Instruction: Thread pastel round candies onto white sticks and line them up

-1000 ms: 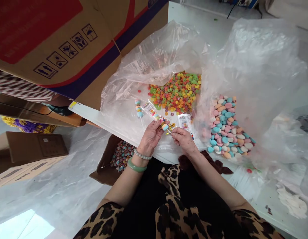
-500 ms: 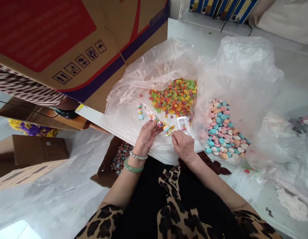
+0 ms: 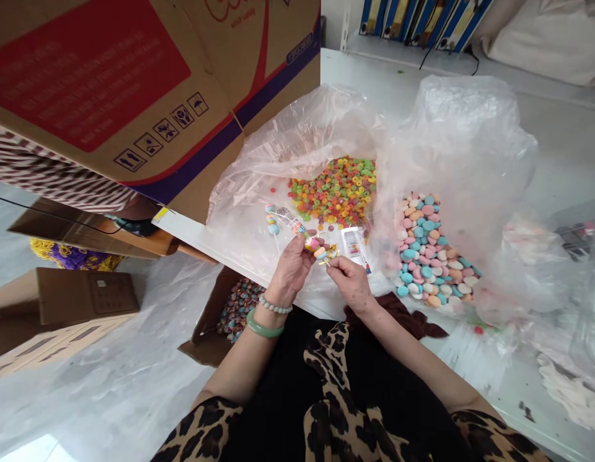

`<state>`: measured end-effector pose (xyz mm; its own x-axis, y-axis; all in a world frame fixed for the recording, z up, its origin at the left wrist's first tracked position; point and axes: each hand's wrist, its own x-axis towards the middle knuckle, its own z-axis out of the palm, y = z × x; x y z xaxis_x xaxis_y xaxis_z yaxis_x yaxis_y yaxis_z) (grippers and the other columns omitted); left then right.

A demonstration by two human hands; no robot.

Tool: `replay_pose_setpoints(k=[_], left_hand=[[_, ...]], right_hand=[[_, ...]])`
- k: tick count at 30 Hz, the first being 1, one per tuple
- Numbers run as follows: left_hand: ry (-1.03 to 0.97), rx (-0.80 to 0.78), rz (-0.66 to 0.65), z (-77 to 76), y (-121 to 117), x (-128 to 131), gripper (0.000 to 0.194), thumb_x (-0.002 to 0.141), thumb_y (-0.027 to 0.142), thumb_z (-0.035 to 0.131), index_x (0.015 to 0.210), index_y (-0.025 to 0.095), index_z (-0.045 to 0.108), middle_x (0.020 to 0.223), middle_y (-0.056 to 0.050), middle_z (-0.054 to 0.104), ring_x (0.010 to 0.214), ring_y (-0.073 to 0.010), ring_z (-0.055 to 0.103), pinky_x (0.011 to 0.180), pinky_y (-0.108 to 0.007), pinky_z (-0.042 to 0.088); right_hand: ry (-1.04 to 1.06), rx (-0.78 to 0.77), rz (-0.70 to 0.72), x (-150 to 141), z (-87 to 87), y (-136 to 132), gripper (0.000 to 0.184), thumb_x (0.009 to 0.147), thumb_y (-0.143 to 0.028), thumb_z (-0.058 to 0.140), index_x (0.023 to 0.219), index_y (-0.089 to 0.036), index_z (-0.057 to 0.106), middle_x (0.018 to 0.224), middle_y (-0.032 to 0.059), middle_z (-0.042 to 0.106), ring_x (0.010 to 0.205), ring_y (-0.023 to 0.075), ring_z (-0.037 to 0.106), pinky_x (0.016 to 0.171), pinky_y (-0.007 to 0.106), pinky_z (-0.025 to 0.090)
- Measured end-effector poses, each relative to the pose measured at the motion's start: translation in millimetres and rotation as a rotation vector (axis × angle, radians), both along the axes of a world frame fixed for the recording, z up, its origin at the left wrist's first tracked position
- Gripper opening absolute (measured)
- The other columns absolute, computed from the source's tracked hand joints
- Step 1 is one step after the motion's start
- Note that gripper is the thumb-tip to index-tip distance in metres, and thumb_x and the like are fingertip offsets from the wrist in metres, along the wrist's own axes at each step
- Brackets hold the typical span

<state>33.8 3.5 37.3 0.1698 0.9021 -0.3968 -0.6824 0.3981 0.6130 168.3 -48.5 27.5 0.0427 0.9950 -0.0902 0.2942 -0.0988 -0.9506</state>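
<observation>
Between my hands is a candy skewer of pastel pieces, with a gold twist tie close to its stick end. My left hand is closed around its upper part, and its fingers hide some of the candy. The fingertips of my right hand pinch the lower end by the stick. Beyond my left fingers lies a clear printed wrapper. A second candy skewer rests on the plastic to its left. A white printed packet lies just past my right hand.
Ring candies are heaped on a plastic bag, with pastel oval candies to the right. A large carton stands at the left. Below the table edge, an open box holds wrapped candies. A dark cloth lies near my right wrist.
My left hand has shifted right and its fingers have curled further over the skewer. My right hand has moved slightly left, its fingertips now at the stick. The view has tilted a little.
</observation>
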Motion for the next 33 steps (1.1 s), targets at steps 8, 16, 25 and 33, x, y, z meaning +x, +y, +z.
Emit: replay_pose_setpoints(k=[8, 16, 25, 33], left_hand=[[0.047, -0.06, 0.004, -11.0, -10.2, 9.7, 0.042, 0.085, 0.057, 0.055, 0.084, 0.015, 0.061, 0.077, -0.003, 0.062, 0.071, -0.0131, 0.061, 0.074, -0.03, 0.052], [0.198, -0.001, 0.052, -13.5, -0.4, -7.4, 0.03, 0.066, 0.033, 0.08, 0.076, 0.015, 0.058, 0.071, 0.002, 0.061, 0.065, -0.0077, 0.056, 0.066, -0.021, 0.047], [0.247, -0.012, -0.008, -18.8, -10.2, 7.8, 0.036, 0.066, 0.034, 0.079, 0.09, 0.013, 0.061, 0.083, -0.002, 0.066, 0.072, -0.0114, 0.062, 0.074, -0.027, 0.05], [0.775, 0.131, 0.193, -20.8, -13.3, 1.8, 0.048, 0.063, 0.029, 0.082, 0.101, 0.023, 0.055, 0.092, 0.002, 0.061, 0.063, -0.0076, 0.056, 0.061, -0.02, 0.043]], right_hand=[[-0.193, 0.111, -0.008, -0.6, -3.3, 2.7, 0.017, 0.083, -0.028, 0.051, 0.067, -0.023, 0.056, 0.066, -0.0017, 0.057, 0.064, 0.0154, 0.053, 0.063, 0.027, 0.038], [-0.454, 0.276, 0.07, 2.5, -10.1, -0.5, 0.017, 0.087, -0.022, 0.05, 0.077, -0.022, 0.063, 0.082, 0.0035, 0.07, 0.078, 0.0175, 0.063, 0.07, 0.027, 0.041], [-0.351, 0.175, 0.016, 0.7, -18.3, 6.9, 0.018, 0.087, -0.024, 0.051, 0.073, -0.023, 0.062, 0.073, 0.0004, 0.065, 0.07, 0.0166, 0.06, 0.065, 0.027, 0.039], [-0.848, 0.474, 0.068, 0.5, -27.3, 0.8, 0.028, 0.094, -0.019, 0.041, 0.078, -0.02, 0.064, 0.07, 0.0057, 0.064, 0.065, 0.0167, 0.054, 0.062, 0.032, 0.03]])
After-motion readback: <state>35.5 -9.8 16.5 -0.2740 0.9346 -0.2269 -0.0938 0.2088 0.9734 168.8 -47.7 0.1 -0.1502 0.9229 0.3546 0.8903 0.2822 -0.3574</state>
